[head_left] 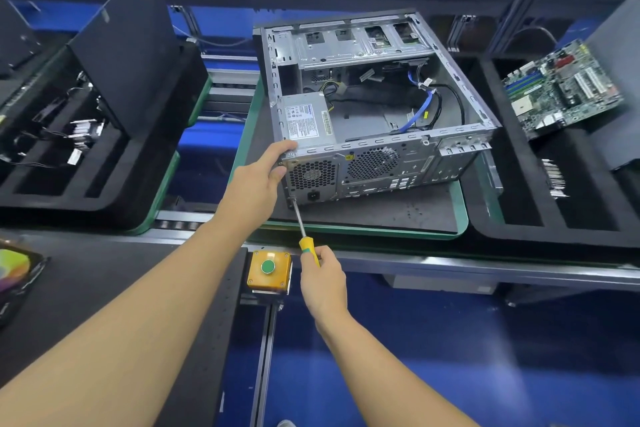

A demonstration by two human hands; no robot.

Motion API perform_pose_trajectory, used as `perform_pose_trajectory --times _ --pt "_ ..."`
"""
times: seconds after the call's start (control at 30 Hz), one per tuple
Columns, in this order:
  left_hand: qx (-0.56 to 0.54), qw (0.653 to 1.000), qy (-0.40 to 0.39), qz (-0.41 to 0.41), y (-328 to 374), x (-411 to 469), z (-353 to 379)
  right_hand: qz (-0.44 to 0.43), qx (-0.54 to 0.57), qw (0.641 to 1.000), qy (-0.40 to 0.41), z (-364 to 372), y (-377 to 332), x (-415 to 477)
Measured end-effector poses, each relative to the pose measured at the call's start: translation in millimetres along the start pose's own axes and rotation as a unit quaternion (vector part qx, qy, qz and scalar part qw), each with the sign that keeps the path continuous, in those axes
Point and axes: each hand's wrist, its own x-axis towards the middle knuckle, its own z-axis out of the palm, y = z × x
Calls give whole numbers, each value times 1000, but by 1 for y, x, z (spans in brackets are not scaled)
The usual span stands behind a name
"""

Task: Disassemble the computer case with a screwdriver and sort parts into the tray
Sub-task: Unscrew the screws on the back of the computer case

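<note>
left hand [258,180] grips the stiff, likely heavy computer case [374,107] at its near corner; right hand [323,282] holds the screwdriver [306,236] beneath.

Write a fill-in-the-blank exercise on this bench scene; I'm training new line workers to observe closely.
1. The right hand grips a yellow-handled ____ whose tip meets the computer case.
2. The left hand holds the case's near ____ corner.
3. The button on the yellow box is ____.
4. The motherboard lies in the tray to the case's ____.
Missing words: screwdriver; left; green; right.
</note>
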Motion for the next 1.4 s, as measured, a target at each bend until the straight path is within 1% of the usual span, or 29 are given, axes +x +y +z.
perform_pose_trajectory --times 0.13,0.7,0.87,0.97,1.07,1.17,1.23,1.33,1.4 --pt "7 1000 5 -10 2 0 0 3 -1 1000 1 -1 2 0" --pt "8 1000 10 -3 4 0 2 -10 -7 1000 4 -2 -1 -5" --pt "26 1000 5 -12 6 0 2 -32 -47 998 24 6 -4 -11" --pt "23 1000 -3 -14 7 0 1 -27 -3 999 31 3 -2 -11" --pt "19 1000 -9 -17 6 0 0 1 59 998 8 -6 -2 -8" --pt "20 1000 -7 -16 5 0 1 70 180 980 -39 -10 -3 -5" --pt "19 1000 -7 -17 4 0 2 94 222 968 -62 -12 -3 -5" --pt "16 1000 -7 -10 2 0 2 81 214 972 -59 -11 -1 -6" --pt "18 1000 -3 -9 2 0 3 40 157 986 -32 -8 1 -8"
